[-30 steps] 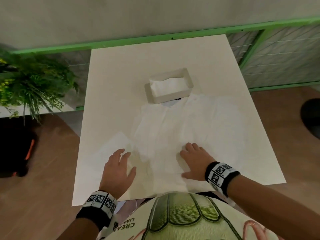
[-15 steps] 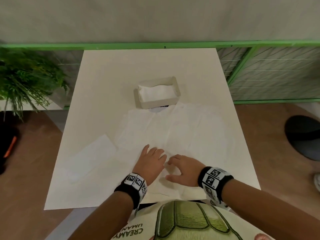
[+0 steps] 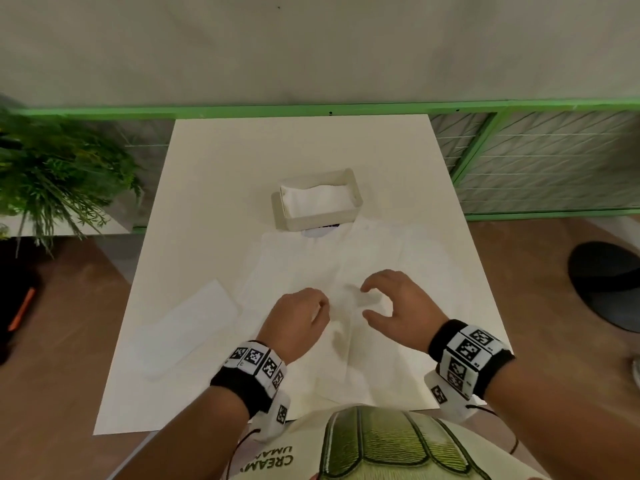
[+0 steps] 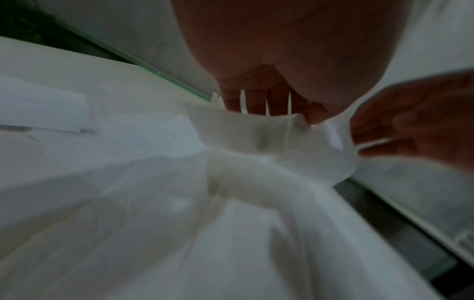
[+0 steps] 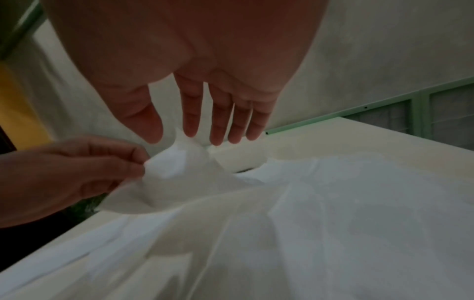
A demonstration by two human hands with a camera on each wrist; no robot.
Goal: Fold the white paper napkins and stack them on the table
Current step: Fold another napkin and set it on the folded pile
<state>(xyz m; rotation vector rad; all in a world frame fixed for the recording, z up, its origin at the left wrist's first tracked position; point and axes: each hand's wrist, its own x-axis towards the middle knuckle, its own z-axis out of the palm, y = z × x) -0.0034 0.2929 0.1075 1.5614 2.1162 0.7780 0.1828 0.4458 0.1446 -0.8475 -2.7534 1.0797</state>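
Several unfolded white napkins [image 3: 363,265] lie overlapping across the middle of the white table [image 3: 304,147]. My left hand [image 3: 323,306] pinches the edge of one napkin [image 4: 256,130] and holds it raised in a small peak [image 5: 177,160]. My right hand [image 3: 367,301] hovers just right of it, fingers [image 5: 191,113] loosely extended, thumb apart, holding nothing. A folded napkin [image 3: 187,323] lies flat at the near left of the table. Behind the spread stands a cream napkin box [image 3: 349,213] with white napkins inside.
A green rail [image 3: 311,109] and a wall run behind the table. A leafy plant [image 3: 59,178] stands at the left. On the brown floor to the right lies a dark round object [image 3: 606,282]. The table's near edge is close to my body.
My left hand moved right from the folded napkin to the middle and pinched up a napkin's edge. The right hand lifted off the paper, and its fingers now arch above it.
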